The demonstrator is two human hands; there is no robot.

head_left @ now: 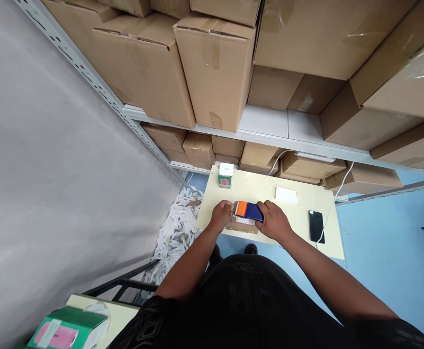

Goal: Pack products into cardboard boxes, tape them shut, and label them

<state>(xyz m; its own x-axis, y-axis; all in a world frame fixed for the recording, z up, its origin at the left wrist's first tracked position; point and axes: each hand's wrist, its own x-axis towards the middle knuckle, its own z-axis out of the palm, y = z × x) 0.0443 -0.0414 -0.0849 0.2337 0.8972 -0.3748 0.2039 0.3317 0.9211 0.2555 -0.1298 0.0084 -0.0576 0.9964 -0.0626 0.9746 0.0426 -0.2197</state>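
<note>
A flat dark blue and orange packet is held above the pale table. My right hand grips its blue end, thumb and fingers closed around the edge. At the orange end, my left hand is closed in a pinch. Something thin and see-through shows by those left fingertips, too small to make out. Below the packet lies a brown cardboard piece with a white patch, partly hidden by the packet and my hands.
On the table are a green and white box, a white box and a black phone with a white cable. Shelves of cardboard boxes stand ahead. White paper scraps cover the left floor. A green box sits lower left.
</note>
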